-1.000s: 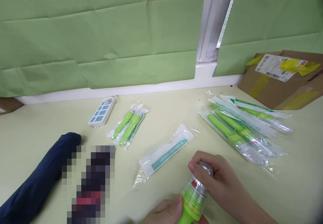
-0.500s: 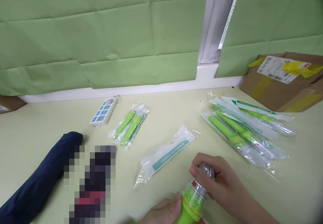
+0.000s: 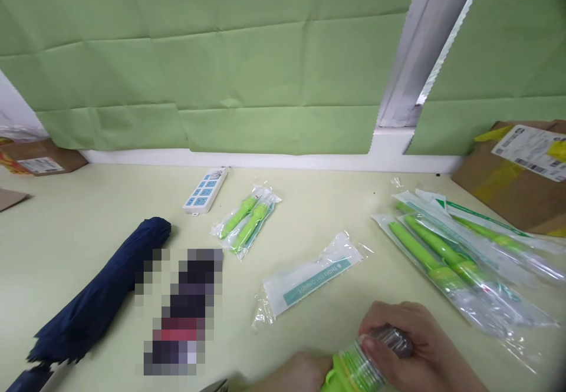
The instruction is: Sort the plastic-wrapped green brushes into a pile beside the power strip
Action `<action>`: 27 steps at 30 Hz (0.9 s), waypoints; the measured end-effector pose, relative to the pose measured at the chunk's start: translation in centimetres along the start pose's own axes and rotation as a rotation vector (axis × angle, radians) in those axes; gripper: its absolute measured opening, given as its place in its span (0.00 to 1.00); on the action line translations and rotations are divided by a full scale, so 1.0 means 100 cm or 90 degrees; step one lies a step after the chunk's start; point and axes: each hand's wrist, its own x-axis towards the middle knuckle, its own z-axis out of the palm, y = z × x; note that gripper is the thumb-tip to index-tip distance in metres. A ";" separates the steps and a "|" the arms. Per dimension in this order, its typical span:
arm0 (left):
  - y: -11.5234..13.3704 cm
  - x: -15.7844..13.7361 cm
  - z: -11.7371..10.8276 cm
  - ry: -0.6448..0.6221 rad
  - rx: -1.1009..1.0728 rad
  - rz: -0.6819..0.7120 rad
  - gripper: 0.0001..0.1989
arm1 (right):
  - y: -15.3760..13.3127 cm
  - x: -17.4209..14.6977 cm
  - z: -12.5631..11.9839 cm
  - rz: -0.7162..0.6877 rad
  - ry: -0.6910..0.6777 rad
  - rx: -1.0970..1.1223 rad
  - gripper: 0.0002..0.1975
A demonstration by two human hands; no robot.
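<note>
A green light stick [image 3: 354, 369] with a clear ribbed head lies across the bottom edge of the view, held in both hands. My right hand [image 3: 415, 351] wraps over the clear head. My left hand [image 3: 296, 375] grips the green handle lower down, and most of it is cut off by the frame. Just beyond the hands lies an empty clear wrapper [image 3: 309, 280] with a teal stripe.
A pile of bagged green sticks [image 3: 455, 256] lies at the right, two smaller bagged ones [image 3: 245, 221] at centre. A white power strip [image 3: 206, 190], a folded navy umbrella [image 3: 97, 297], a blurred dark object [image 3: 183, 315] and a cardboard box [image 3: 517, 174] sit around them.
The view has swung left and tilted, so the hands and stick now sit lower in the frame. My right hand has closed further over the clear head.
</note>
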 end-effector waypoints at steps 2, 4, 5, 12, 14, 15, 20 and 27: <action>0.001 -0.001 0.001 0.041 0.116 -0.033 0.18 | -0.001 0.001 0.002 0.017 -0.009 0.007 0.13; 0.004 -0.004 0.000 0.078 0.231 -0.055 0.15 | -0.002 0.004 0.003 0.035 -0.042 0.042 0.16; 0.006 -0.007 0.000 0.095 0.284 -0.057 0.14 | -0.002 0.006 0.004 0.045 -0.057 0.065 0.18; 0.021 -0.011 0.003 0.142 0.727 -0.012 0.12 | -0.010 0.009 0.011 0.109 -0.017 0.123 0.21; 0.019 -0.010 0.005 0.163 0.812 -0.017 0.11 | -0.011 0.010 0.013 0.131 -0.012 0.127 0.22; 0.017 -0.010 0.006 0.174 0.840 -0.012 0.11 | -0.011 0.010 0.014 0.140 -0.009 0.127 0.23; 0.008 -0.007 0.007 0.216 0.870 0.019 0.12 | -0.009 0.014 0.016 0.165 -0.019 0.115 0.23; 0.009 -0.003 0.009 0.234 0.850 -0.002 0.13 | -0.009 0.017 0.015 0.158 -0.007 0.095 0.23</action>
